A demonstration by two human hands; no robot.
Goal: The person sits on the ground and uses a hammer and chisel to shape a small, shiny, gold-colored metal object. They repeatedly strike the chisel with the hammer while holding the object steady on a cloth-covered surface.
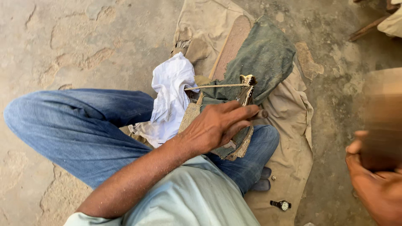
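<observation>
Your left hand (217,125), mid-frame, closes its fingers (243,114) around one dusty wooden piece (245,98), its long axis running from your knee up toward the top of the frame. One thin stick (215,86) crosses it level. Your right hand (377,184), lower right, grips one blurred block (383,125). One white cloth (169,98), one wristwatch (281,204).

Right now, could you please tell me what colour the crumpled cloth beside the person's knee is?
The crumpled cloth is white, seen clearly in the head view.
</observation>
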